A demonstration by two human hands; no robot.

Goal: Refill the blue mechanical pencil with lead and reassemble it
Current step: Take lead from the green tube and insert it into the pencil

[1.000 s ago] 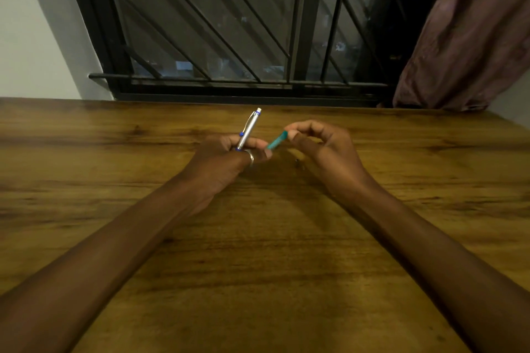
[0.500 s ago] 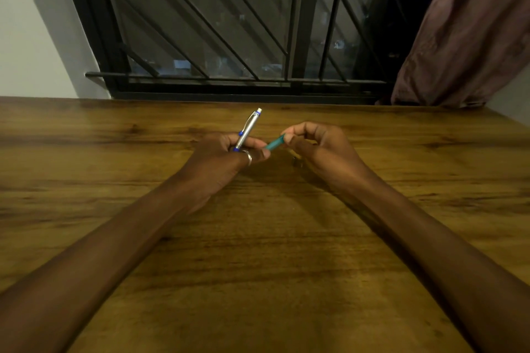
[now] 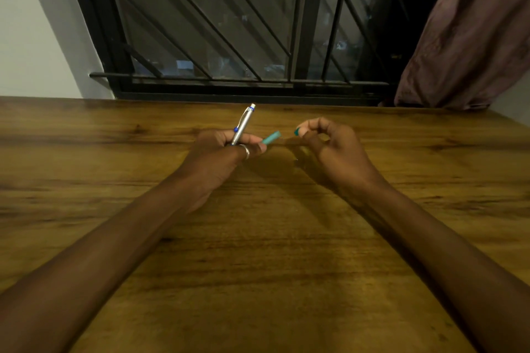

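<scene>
My left hand holds the mechanical pencil, silver with blue trim, tilted up and away from me. The same hand's fingertips also pinch a teal lead tube, which sticks out to the right with its open end free. My right hand hovers just right of the tube, thumb and forefinger pinched on a small teal cap. A narrow gap separates cap and tube. A ring sits on a left finger.
The wooden table spreads under both forearms. A barred window runs along its far edge, with a brownish curtain at the far right and a white wall at the left.
The right hand has pulled to the right, taking the teal cap off the tube. The tube stays in the left hand with the pencil.
</scene>
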